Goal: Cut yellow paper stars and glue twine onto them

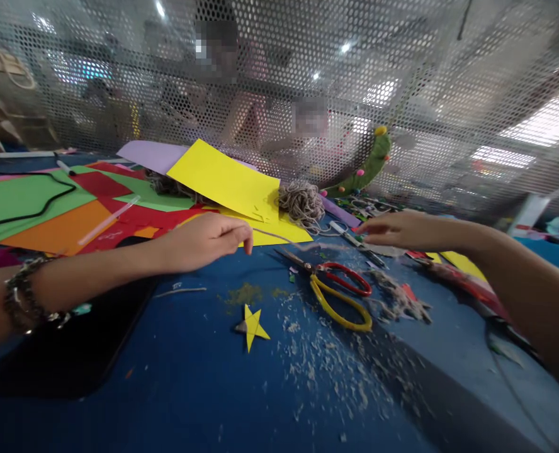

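My left hand (208, 239) pinches the end of a thin grey yarn strand (274, 236), which runs right above the scissors. My right hand (388, 229) hovers at the right, palm down, fingers apart, near a pen-like tool (348, 234); nothing shows in it. Between and below the hands lie scissors (340, 296) with one red and one yellow handle, blades pointing left. A small yellow paper star (254, 328) rests on the blue table (189, 402), a greyish bit at its left side. The ball of grey yarn (302, 204) sits behind the scissors.
Coloured paper sheets (227, 179) spread at the back left. A black phone-like slab (81, 346) lies under my left forearm. Grey yarn scraps (402, 299) and fine shreds litter the table. Behind a perforated metal screen (147, 82), people are visible. A green decorated curved piece (371, 167) leans there.
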Tool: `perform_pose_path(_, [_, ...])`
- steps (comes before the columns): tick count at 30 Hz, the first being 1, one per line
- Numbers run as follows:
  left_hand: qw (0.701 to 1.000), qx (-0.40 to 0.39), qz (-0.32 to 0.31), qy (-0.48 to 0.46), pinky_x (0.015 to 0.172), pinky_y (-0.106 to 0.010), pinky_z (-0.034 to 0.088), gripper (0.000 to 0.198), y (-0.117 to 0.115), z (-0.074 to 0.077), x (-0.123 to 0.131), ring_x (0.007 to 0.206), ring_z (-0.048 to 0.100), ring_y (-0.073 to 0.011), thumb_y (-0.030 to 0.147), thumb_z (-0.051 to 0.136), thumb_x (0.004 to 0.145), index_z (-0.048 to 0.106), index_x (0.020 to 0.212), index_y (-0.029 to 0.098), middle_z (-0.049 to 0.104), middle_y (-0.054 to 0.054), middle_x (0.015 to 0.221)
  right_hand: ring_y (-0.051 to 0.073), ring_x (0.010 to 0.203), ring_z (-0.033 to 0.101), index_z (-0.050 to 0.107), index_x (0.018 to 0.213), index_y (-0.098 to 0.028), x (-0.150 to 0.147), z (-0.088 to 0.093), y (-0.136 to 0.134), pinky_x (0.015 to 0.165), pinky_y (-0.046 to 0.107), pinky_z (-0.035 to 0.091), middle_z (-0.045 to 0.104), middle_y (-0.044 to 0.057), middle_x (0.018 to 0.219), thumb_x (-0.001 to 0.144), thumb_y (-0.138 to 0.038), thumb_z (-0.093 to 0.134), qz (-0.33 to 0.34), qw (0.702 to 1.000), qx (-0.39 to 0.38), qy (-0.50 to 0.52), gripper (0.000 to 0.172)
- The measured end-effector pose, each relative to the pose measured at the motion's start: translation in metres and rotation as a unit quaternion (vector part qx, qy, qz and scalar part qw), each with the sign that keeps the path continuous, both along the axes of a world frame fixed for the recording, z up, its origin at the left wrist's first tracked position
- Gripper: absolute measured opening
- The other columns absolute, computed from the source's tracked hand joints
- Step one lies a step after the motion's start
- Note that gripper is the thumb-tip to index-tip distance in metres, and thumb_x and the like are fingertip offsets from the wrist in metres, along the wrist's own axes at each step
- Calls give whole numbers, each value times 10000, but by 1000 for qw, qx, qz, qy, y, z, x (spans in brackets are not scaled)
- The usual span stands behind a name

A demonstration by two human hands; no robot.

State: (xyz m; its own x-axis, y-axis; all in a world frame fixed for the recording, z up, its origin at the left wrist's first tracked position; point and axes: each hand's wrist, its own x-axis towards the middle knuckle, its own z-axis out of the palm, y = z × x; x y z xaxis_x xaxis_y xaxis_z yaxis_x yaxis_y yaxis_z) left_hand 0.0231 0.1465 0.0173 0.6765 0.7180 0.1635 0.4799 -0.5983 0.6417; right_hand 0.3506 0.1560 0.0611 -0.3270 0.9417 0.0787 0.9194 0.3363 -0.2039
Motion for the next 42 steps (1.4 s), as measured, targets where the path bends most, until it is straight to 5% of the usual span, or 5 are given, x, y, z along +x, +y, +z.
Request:
perform_pose_path(5, [995,81,-44,42,444,-183,258,415,-11,3,15,442,407,-65,392,373,844,582,585,144,463,34,477,200,1010,495,402,1210,-184,-73,-9,-24,843,336,388,530,82,1136,792,-375,458,124,989,-62,58,463])
perform_pose_path(10, [995,85,-55,18,414,-179,249,458,-18,1,16,401,409,-56,396,381,842,556,506,138,459,38,421,65,657,515,362,1143,-151,-131,-23,-48,583,184,429,579,11,840,832,-234,420,232,918,-216,240,327])
perform_pose_path(17, [993,88,-66,42,461,-165,295,477,-25,-6,1,426,452,-48,380,318,874,516,510,144,481,41,448,42,496,381,535,706,-145,-125,-25,-46,436,167,309,469,-40,572,800,-282,488,197,943,-149,224,173])
perform_pose_path(24, [969,82,44,228,427,-209,218,407,-43,-15,-1,447,484,-109,587,501,680,577,620,192,545,38,486,92,651,531,603,766,-176,-114,-29,-40,549,206,385,610,7,727,826,-300,435,149,972,-74,165,217])
perform_pose_path(42, [976,115,-82,167,568,-262,294,124,-45,-31,-5,623,517,-122,285,500,811,617,792,246,618,41,780,119,674,550,613,821,-173,-113,-28,-44,536,225,396,627,37,766,835,-319,417,162,970,-139,116,245])
